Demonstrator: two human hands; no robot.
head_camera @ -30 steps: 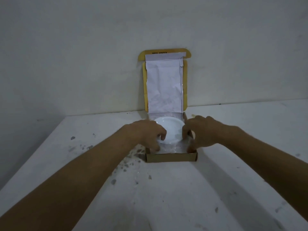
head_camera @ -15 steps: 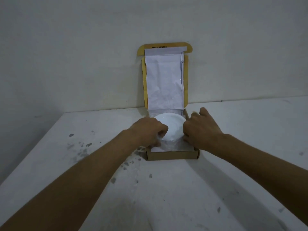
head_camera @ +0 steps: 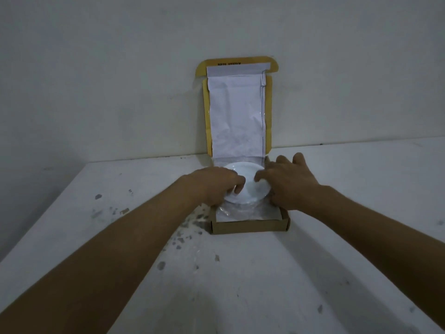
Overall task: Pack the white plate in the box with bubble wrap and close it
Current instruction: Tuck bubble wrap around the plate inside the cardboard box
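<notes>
A shallow cardboard box [head_camera: 250,226] stands open on the white table. Its lid [head_camera: 237,109] leans upright against the wall, lined with white paper. The white plate [head_camera: 249,189] lies inside the box on clear bubble wrap [head_camera: 245,213]. My left hand [head_camera: 214,186] curls over the plate's left rim, fingers bent on it. My right hand [head_camera: 289,182] covers the plate's right rim and the box's right side, with its fingertips on the plate. The parts of the plate under both hands are hidden.
The white table [head_camera: 240,285] is speckled with dark chips of worn paint, thickest left of the box. A plain wall [head_camera: 120,80] rises right behind the box. The table's left edge drops away at the far left.
Both hands have shifted further back over the plate. The right hand's fingers have spread out toward the box's back right corner. The box has not moved.
</notes>
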